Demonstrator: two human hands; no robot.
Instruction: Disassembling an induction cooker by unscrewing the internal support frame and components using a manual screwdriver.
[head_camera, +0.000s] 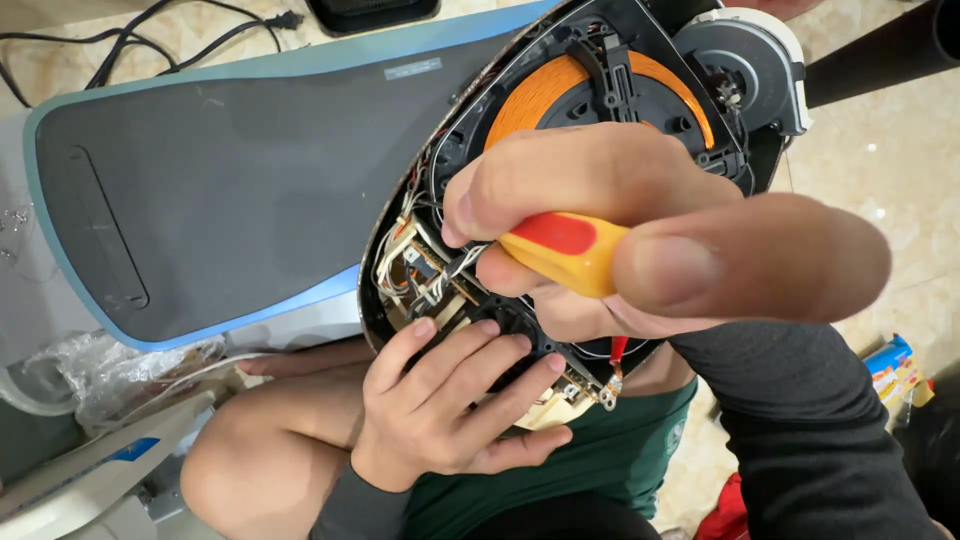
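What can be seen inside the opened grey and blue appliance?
Inside the appliance there is an orange coil, a black frame and white wires. The right hand with its screwdriver and the left hand cover the lower parts.

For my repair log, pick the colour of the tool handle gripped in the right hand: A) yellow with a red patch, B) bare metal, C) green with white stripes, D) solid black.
A: the right hand closes around a screwdriver handle that is yellow with a red patch, its tip pointing into the wiring of the opened appliance that the left hand steadies.
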